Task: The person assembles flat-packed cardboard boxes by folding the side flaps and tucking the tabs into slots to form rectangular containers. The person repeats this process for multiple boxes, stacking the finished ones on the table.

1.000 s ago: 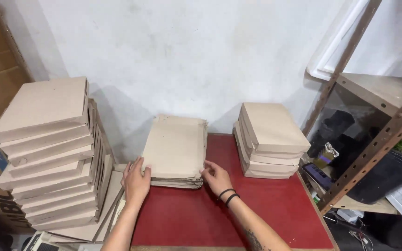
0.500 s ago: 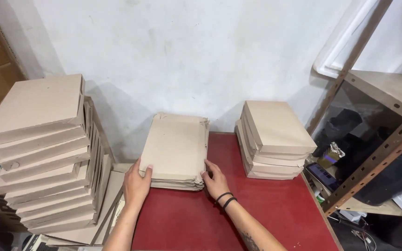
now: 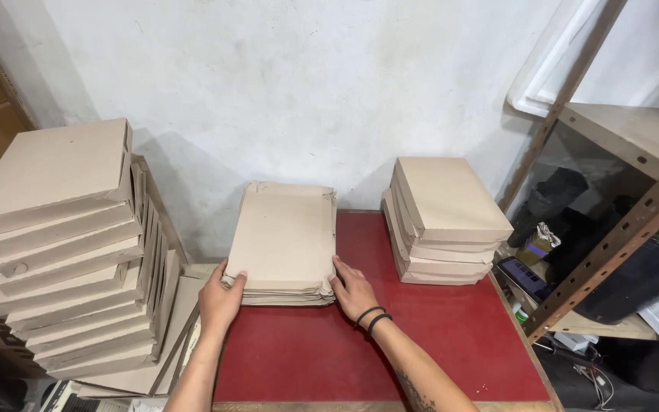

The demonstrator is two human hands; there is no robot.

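On red table (image 3: 421,343), both hands — left hand (image 3: 221,299), right hand (image 3: 354,290) — at flat cardboard stack (image 3: 285,238) near edge

Tan flat cardboard sheets (image 3: 284,236) lie on a red table (image 3: 421,343) against a whitish wall (image 3: 306,91).

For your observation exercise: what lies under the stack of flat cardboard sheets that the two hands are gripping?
The cardboard stack lies on the red tabletop, the left hand and right hand at its near corners. Red shows all around it; whatever lies directly beneath is covered.
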